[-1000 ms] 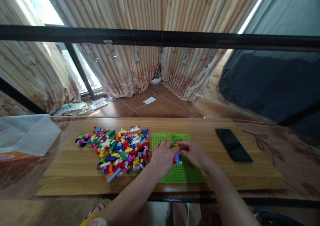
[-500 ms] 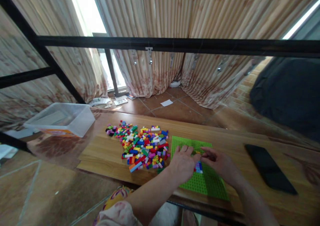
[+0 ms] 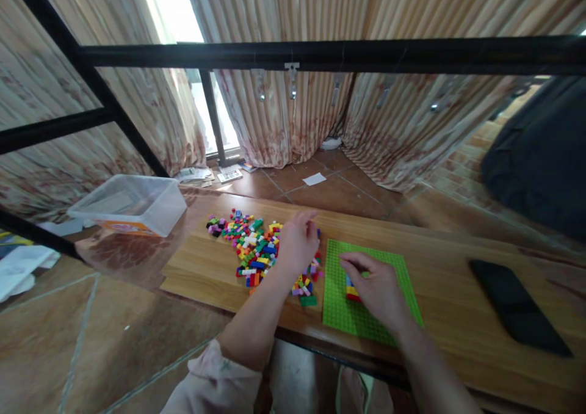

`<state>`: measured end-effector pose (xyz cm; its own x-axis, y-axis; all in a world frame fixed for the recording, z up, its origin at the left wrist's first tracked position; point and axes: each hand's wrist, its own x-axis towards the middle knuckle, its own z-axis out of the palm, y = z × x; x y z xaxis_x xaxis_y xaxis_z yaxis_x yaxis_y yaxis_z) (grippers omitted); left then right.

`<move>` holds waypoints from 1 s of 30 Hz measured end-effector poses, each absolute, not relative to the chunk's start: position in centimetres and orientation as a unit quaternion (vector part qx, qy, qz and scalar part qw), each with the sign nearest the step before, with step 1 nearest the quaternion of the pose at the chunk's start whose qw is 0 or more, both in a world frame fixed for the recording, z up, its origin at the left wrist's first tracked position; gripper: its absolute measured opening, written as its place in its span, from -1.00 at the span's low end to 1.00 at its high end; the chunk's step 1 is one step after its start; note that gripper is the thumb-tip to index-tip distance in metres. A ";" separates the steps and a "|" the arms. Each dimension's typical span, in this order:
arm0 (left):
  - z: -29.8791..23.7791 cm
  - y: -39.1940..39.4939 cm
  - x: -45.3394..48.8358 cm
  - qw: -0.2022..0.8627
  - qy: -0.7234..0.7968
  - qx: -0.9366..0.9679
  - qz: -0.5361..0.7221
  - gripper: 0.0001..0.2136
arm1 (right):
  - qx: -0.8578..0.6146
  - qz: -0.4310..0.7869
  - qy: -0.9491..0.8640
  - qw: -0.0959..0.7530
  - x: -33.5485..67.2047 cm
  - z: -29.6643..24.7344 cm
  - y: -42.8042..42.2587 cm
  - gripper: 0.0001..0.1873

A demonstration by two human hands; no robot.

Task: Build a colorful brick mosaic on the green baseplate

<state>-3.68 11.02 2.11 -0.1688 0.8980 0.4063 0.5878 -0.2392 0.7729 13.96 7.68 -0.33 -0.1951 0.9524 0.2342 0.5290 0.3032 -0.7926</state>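
Observation:
A green studded baseplate (image 3: 394,279) lies on the wooden table. A small stack of coloured bricks (image 3: 351,291) stands on it near its left side. My right hand (image 3: 375,289) rests on the baseplate, its fingers against that small stack. My left hand (image 3: 298,243) hovers over the right part of a pile of loose coloured bricks (image 3: 249,246) just left of the baseplate, fingers spread downward; whether it holds a brick is hidden.
A black phone (image 3: 519,307) lies on the table at the right. A clear plastic tub (image 3: 130,204) stands at the far left. A black metal bar (image 3: 320,54) crosses the view above; curtains and a tiled floor lie beyond the table.
My left hand has left the baseplate and moved left over the brick pile. My right hand stays on the baseplate by the small stack. The camera has turned left.

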 end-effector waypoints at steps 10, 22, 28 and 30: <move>3.5 12.0 -11.7 0.231 0.583 0.383 0.678 -0.79 | -0.325 0.214 -0.884 0.260 4.8 -1.3 2.5 -0.79; 3.4 11.5 -12.5 0.285 0.548 0.343 0.708 -0.83 | -0.299 0.092 -0.922 0.231 0.4 -3.3 2.8 -0.80; 3.6 11.4 -12.4 0.301 0.532 0.337 0.716 -0.85 | -0.275 0.073 -0.929 0.238 0.7 -3.6 2.9 -0.76; 3.6 11.3 -12.2 0.303 0.533 0.336 0.715 -0.85 | -0.277 0.083 -0.929 0.230 0.8 -3.4 2.9 -0.75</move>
